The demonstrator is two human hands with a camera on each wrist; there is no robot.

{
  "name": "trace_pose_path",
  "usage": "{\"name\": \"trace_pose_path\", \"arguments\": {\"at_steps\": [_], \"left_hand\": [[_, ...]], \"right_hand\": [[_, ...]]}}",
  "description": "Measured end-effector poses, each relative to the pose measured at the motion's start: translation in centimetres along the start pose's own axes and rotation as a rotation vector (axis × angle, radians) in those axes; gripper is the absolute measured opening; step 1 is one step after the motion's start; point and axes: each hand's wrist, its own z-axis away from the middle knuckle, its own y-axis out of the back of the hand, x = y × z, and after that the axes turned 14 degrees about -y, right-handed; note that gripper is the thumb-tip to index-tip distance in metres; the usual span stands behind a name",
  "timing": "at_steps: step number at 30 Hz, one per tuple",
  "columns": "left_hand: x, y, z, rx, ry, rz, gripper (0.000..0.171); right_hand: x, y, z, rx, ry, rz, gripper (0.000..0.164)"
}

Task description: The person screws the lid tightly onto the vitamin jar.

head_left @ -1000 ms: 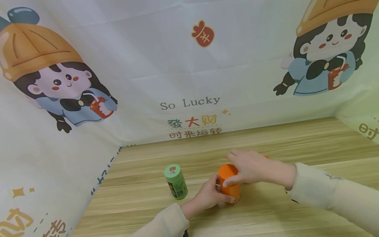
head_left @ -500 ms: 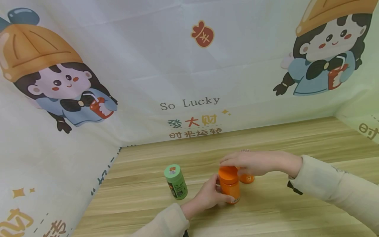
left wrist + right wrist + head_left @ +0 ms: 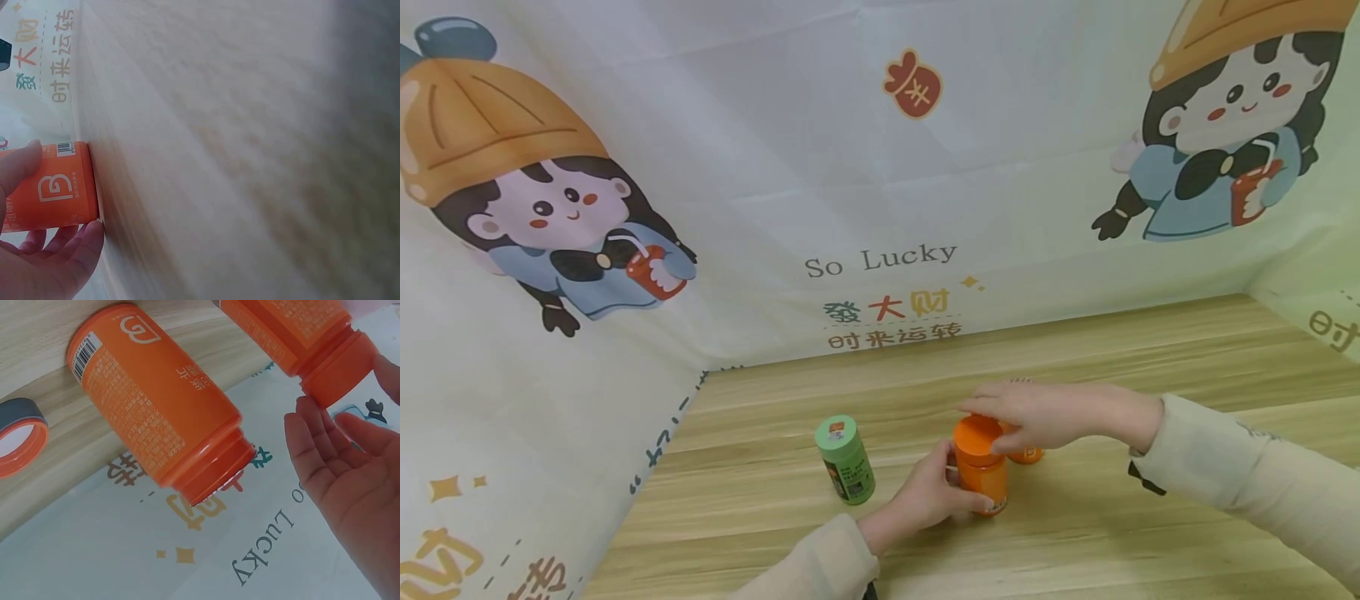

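Both hands at an orange bottle's lid

The orange bottle stands upright on the bench, between its left and right edges and well forward of the back edge. The left hand holds it low, its grip closed round the body. Over the lid, the right hand spreads fingers and thumb; whether that grip pinches or merely touches, I cannot tell. The step in hand looks like work at the lid; the next move probably calls for a steady base and an even hold on the rim.

Toward the back edge stands a second orange bottle, its threaded neck bare, largely hidden by the right hand in the head view. A grey-and-orange ring, perhaps a lid, is cut off. Toward the left edge stands a green bottle. The bench's near edge is out of frame.
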Motion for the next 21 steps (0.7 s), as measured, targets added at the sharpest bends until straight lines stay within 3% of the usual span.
{"name": "trace_pose_path", "arguments": {"at_steps": [8, 21], "left_hand": [[0.0, 0.0, 0.0, 0.000, -0.004, 0.013, 0.049], [0.1, -0.1, 0.2, 0.021, -0.016, 0.032, 0.049]], "right_hand": [[0.1, -0.8, -0.6, 0.048, -0.016, 0.027, 0.041], [-0.8, -1.4, -1.0, 0.137, -0.224, -0.023, 0.038]]}}
